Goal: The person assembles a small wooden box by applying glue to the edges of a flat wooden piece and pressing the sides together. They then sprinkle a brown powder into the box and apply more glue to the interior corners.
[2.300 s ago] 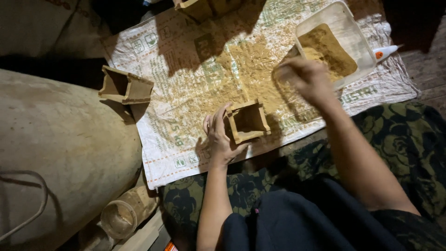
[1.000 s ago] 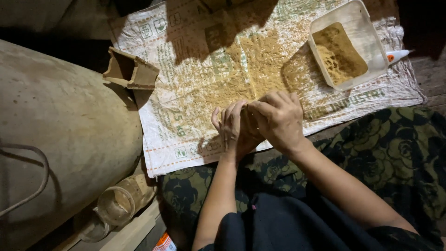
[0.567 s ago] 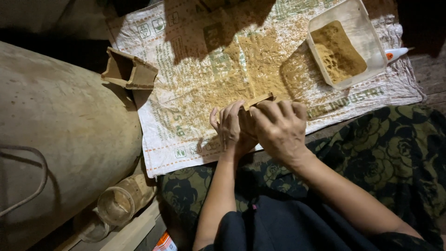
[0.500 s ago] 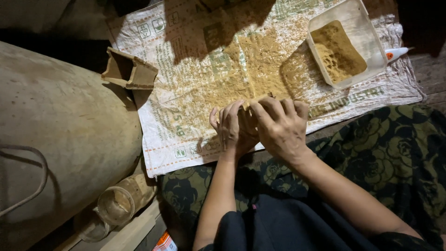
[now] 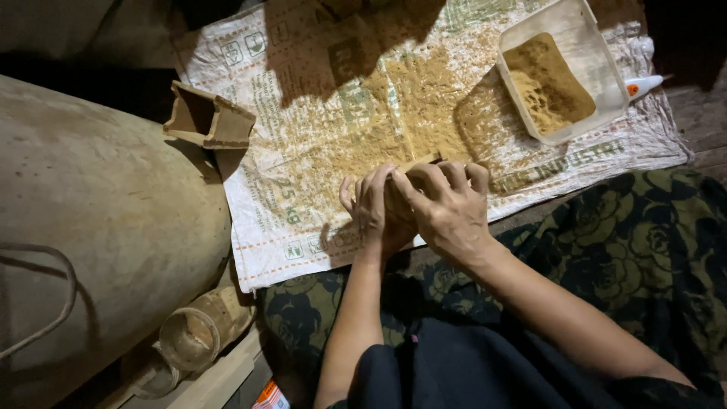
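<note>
Head view is showing both hands closing over a small square mould [image 5: 421, 162] on the printed sack sheet [image 5: 303, 136]: left hand [image 5: 376, 212] is gripping its side, right hand [image 5: 447, 208] is pressing fingers on top. Powder looks packed in; the tub [image 5: 606, 76] is holding more, and another mould [image 5: 208, 121] is lying empty nearby.

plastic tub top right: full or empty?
Partly full: the plastic tub holds a heap of brown powder, with bare bottom showing along its right side.

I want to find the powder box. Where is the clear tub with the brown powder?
In the head view the clear tub sits at the upper right on the printed sack, beyond the right hand, beside a white tube.
</note>
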